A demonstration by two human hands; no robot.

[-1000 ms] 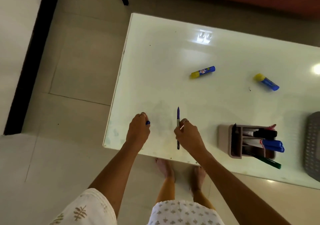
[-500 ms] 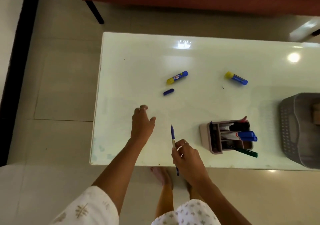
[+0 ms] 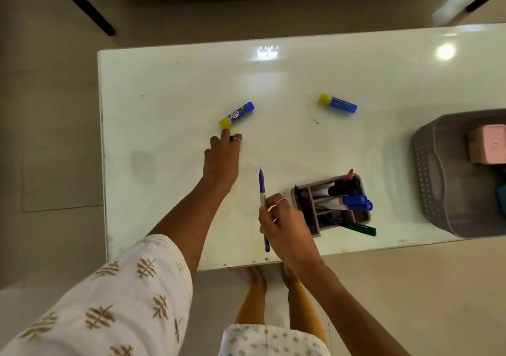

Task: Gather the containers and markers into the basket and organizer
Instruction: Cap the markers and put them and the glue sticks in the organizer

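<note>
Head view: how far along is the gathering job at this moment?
Done: several markers stand in the organizer, and a pink container lies in the basket. In hand: the right hand holds an uncapped blue pen, and the left hand reaches its cap. Left: two glue sticks lie loose on the table.

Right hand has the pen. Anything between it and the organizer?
Nothing visible. The right hand holds the pen just left of the organizer, with only bare table between. The markers already fill some compartments.
</note>
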